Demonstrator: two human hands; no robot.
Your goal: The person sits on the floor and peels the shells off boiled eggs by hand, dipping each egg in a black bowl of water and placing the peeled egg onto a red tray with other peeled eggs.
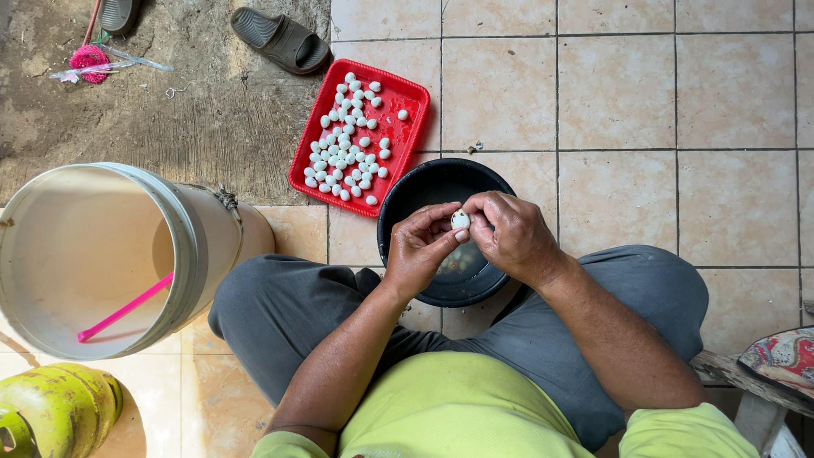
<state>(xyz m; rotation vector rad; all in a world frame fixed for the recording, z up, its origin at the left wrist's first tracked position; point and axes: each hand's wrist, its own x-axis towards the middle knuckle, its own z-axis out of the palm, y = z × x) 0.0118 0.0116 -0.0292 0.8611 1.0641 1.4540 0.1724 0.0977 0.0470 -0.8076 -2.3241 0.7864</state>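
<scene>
two hands meet over a black bowl point(407, 199), both pinched on one small white egg point(460, 220). the left hand point(418, 248) curls its fingers up around the egg from below, thumb tip pressed against its lower side. the right hand point(511, 233) closes on it from the other side, fingertips bent over the top. the egg sits between the two sets of fingertips, right above the middle of the bowl. under the hands, in the bowl's bottom, lies something pale and broken up, too small to tell apart. just beyond the left hand, touching the bowl's far rim, a red tray point(412, 92) holds many small white eggs point(348, 144) spread loosely. well off to the left hand's outer side, a large white bucket point(191, 246) lies tipped, with a pink stick point(125, 308) inside. a green gas cylinder point(59, 407) lies near it. far beyond the tray, a grey sandal point(280, 38) rests on bare ground.
</scene>
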